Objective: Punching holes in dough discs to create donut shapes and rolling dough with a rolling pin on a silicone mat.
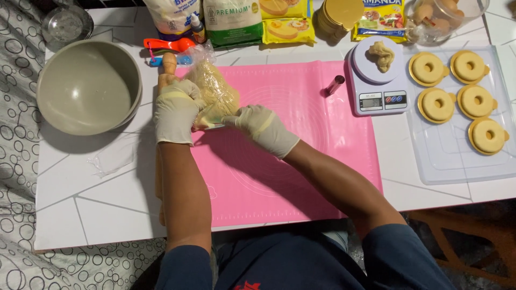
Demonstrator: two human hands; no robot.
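Both hands wear pale gloves. My left hand (174, 110) grips the side of a clear plastic bag of pale yellow dough (215, 91), held just above a pink baking mat (301, 145). My right hand (260, 128) pinches the bag's lower edge. A wooden rolling pin (168, 65) lies under my left hand, mostly hidden by my forearm.
A large grey bowl (88, 86) sits left. A small scale (376, 80) carries a dough lump (380, 55). A clear tray (457, 150) holds several ring-shaped doughs on gold discs. Ingredient bags (232, 21), a red tool (169, 44), a metal cutter (335, 84) lie behind.
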